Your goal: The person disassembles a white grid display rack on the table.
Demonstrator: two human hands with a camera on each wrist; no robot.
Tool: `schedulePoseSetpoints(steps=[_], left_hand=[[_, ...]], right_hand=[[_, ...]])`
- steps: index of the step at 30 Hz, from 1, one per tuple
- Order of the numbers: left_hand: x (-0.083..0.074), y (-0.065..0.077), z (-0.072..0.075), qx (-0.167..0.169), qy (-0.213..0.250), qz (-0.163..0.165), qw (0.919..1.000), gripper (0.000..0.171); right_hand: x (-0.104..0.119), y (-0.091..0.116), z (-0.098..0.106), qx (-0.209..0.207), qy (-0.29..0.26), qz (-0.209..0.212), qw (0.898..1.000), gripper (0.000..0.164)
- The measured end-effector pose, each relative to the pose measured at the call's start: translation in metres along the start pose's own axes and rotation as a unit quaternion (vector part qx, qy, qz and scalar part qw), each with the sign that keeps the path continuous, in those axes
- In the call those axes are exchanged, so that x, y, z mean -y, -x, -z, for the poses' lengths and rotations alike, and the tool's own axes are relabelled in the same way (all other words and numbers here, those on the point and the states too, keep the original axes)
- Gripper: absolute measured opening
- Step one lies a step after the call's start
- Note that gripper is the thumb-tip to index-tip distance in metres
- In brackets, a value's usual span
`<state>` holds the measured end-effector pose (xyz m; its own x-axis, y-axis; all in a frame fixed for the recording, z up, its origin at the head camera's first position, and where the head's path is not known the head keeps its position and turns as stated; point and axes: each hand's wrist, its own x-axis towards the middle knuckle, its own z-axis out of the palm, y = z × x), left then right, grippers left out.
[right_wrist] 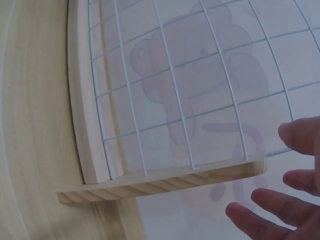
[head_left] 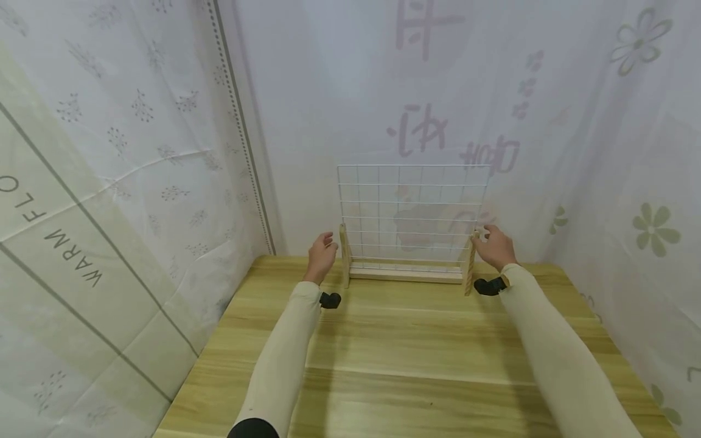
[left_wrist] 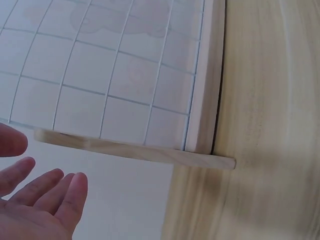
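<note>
A white wire grid panel (head_left: 413, 202) stands upright in a wooden stand at the back of the table. Its base bar (head_left: 405, 275) runs between a left side post (head_left: 345, 255) and a right side post (head_left: 469, 267). My left hand (head_left: 321, 255) is just outside the left post, fingers spread and apart from the wood in the left wrist view. Beside the top of the right post is my right hand (head_left: 495, 247). The right wrist view shows its thumb (right_wrist: 300, 136) close to the grid's edge and its loose fingers below the post's end, gripping nothing.
The wooden table (head_left: 394, 347) spreads out in front of the stand. Close behind hangs a pale printed curtain (head_left: 328, 121), with more curtain (head_left: 109, 182) on the left and right sides. Black wrist cameras (head_left: 489, 286) sit under both wrists.
</note>
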<state>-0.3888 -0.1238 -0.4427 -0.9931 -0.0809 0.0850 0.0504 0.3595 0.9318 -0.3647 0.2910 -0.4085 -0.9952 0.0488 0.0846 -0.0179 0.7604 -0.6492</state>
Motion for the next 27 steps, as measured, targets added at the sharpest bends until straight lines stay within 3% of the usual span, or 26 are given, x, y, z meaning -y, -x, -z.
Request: schedulePoseSetpoints(steps=[10, 15, 20, 27], left_hand=[[-0.021, -0.013, -0.005, 0.082, -0.015, -0.010, 0.9965, 0.057], [-0.028, -0.016, -0.010, 0.112, -0.017, 0.012, 0.9935, 0.059], [-0.031, -0.015, -0.010, 0.079, -0.013, 0.027, 0.9964, 0.063], [-0.021, -0.003, -0.003, 0.027, -0.014, 0.010, 0.9995, 0.055]], right_hand=[[0.004, -0.007, -0.006, -0.033, 0.039, 0.008, 0.999, 0.049], [-0.001, -0.005, -0.004, -0.057, 0.055, 0.010, 0.997, 0.044], [-0.001, -0.007, -0.008, -0.084, 0.029, -0.007, 0.996, 0.042], [-0.003, -0.007, -0.027, -0.133, -0.017, -0.037, 0.990, 0.039]])
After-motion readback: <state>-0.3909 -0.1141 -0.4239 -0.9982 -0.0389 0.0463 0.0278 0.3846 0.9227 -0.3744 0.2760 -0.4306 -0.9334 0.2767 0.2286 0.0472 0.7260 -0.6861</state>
